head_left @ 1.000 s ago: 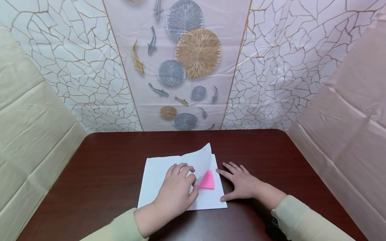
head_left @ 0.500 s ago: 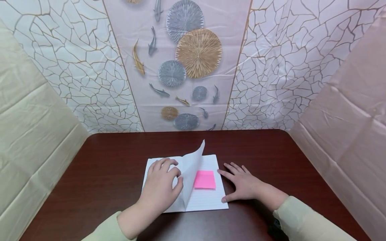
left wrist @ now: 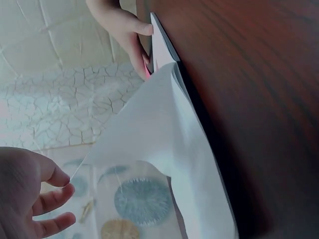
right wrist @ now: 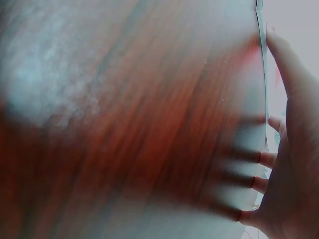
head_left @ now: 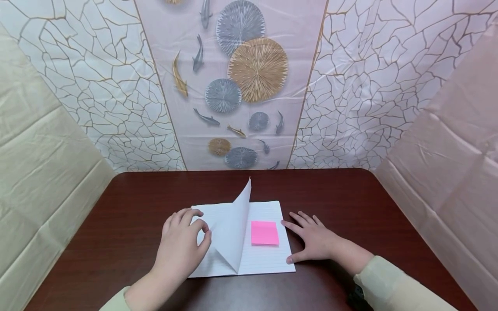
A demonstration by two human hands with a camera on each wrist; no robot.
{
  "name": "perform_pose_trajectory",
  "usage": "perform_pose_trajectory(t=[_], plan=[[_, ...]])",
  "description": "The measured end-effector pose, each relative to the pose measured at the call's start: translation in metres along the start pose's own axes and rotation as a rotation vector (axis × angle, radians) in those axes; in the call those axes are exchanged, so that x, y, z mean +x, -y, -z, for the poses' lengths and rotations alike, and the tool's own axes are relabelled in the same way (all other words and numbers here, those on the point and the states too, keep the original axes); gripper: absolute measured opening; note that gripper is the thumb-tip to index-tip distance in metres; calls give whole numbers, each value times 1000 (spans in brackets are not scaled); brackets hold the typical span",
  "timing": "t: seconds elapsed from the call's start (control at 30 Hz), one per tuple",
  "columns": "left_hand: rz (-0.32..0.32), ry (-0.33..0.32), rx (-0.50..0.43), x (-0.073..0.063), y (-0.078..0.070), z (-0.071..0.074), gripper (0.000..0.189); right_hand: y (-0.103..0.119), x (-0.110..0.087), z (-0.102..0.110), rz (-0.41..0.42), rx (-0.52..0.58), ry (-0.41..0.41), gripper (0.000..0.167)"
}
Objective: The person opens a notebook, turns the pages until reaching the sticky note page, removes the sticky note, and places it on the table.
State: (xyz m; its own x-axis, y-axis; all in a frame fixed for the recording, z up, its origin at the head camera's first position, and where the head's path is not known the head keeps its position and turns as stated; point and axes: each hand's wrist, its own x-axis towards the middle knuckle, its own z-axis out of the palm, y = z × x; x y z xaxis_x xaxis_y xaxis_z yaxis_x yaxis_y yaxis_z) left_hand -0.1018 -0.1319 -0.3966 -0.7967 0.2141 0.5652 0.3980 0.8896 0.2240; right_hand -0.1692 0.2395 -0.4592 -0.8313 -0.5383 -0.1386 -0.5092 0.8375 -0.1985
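An open lined notebook (head_left: 268,261) lies on the table, with a square pink sticky note (head_left: 264,233) on its right-hand page. One white page (head_left: 238,224) stands up from the middle, curving over the left half. My left hand (head_left: 180,239) pinches that page's corner between thumb and forefinger, other fingers loosely bent; the left wrist view shows the sheet (left wrist: 137,124) stretched to the fingertips. My right hand (head_left: 311,238) rests with fingers spread on the table at the notebook's right edge, its thumb and forefinger at that edge.
The dark reddish-brown table (head_left: 342,194) reaches back to a patterned curtain (head_left: 256,69) with fish and round motifs. Pale fabric panels (head_left: 43,181) stand along both sides.
My left hand has moved left, drawing the page over from right to left. The pink sticky note, partly covered before, now shows whole. My right hand has stayed in place.
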Motion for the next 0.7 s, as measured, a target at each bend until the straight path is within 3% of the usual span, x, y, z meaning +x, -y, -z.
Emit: perform_pose_trajectory(t=[0.37,0.7], plan=[[79,86,68,-20,19,12,16,0,0,1,1,-4,-1,110],[127,184,108,-39,32,14,22,-1,1,-1,0,-5,1,110]])
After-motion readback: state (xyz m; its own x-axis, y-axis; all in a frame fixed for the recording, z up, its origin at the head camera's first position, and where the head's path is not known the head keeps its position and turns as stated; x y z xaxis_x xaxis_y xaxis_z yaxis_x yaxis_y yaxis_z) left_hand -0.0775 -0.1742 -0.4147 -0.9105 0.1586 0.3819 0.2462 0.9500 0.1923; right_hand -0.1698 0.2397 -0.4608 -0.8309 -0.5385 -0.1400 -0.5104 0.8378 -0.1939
